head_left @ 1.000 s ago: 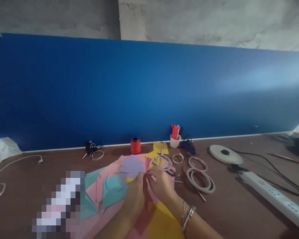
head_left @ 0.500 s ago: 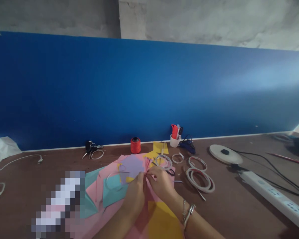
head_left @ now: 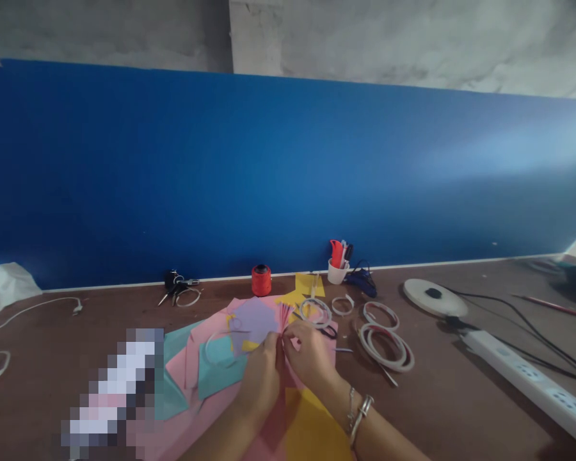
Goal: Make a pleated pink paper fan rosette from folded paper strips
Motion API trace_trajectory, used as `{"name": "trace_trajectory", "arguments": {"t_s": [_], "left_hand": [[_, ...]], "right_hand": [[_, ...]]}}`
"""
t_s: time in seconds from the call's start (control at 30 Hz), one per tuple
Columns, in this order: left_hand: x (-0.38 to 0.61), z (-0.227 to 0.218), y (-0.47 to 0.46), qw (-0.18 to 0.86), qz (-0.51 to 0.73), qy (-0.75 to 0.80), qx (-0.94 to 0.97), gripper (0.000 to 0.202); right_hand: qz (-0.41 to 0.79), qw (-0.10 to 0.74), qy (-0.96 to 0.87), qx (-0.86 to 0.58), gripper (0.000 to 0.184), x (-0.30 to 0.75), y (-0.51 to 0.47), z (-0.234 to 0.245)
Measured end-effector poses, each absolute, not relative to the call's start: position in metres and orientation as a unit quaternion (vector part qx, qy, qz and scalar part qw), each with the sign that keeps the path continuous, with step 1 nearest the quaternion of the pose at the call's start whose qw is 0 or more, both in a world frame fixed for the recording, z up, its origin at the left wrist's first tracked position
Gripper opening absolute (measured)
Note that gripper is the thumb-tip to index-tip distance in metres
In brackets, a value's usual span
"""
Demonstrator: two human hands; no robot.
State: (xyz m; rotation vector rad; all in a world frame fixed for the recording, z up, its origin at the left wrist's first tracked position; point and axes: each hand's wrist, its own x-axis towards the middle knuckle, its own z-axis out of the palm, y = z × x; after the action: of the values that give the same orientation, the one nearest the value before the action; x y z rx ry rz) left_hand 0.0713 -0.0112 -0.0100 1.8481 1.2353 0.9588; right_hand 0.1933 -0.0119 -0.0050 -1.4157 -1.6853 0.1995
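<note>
Between my two hands a piece of pink paper folded in narrow pleats (head_left: 285, 314) stands up, its top edge fanned out. My left hand (head_left: 265, 368) pinches its lower end from the left. From the right, the thumb and fingers of my right hand (head_left: 307, 349) close on the same end, touching my left fingertips. The pinched part itself is hidden by the fingers. Under the hands lie overlapping sheets of pink paper (head_left: 206, 419), teal paper (head_left: 216, 378), purple paper (head_left: 255, 320) and yellow paper (head_left: 317, 422).
Coils of white strip (head_left: 386, 349) lie right of the papers. Behind stand a red thread spool (head_left: 261, 282) and a white cup of pens (head_left: 336, 274). Keys (head_left: 175, 288) rest at back left. A power strip (head_left: 528, 378) and a round white disc (head_left: 432, 297) lie on the right.
Almost nothing differs. My right wrist and its bracelets have shifted slightly left, while both hands keep pinching the pleated paper.
</note>
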Motion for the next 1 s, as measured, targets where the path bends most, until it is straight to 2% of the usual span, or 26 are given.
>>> {"name": "trace_trajectory", "arguments": {"t_s": [0.37, 0.57, 0.7, 0.83, 0.93, 1.0], "left_hand": [[0.070, -0.011, -0.010, 0.329, 0.356, 0.479, 0.732, 0.025], [0.071, -0.013, -0.004, 0.344, 0.392, 0.456, 0.721, 0.023], [0.071, -0.014, 0.003, 0.448, 0.418, 0.442, 0.655, 0.029], [0.069, -0.008, 0.007, 0.532, 0.432, 0.445, 0.576, 0.033], [0.067, -0.004, 0.008, 0.576, 0.434, 0.446, 0.530, 0.035], [0.066, -0.004, 0.009, 0.603, 0.432, 0.432, 0.512, 0.033]], "right_hand": [[0.085, 0.439, -0.678, -0.584, 0.018, 0.194, -0.014, -0.002], [0.110, 0.477, -0.642, -0.590, 0.015, 0.206, -0.008, 0.000], [0.154, 0.569, -0.500, -0.635, 0.009, 0.241, 0.002, 0.004], [0.118, 0.606, -0.407, -0.673, 0.026, 0.282, 0.010, 0.004], [0.118, 0.581, -0.404, -0.697, 0.037, 0.294, 0.014, -0.001], [0.134, 0.535, -0.442, -0.708, 0.037, 0.290, 0.015, -0.006]]}}
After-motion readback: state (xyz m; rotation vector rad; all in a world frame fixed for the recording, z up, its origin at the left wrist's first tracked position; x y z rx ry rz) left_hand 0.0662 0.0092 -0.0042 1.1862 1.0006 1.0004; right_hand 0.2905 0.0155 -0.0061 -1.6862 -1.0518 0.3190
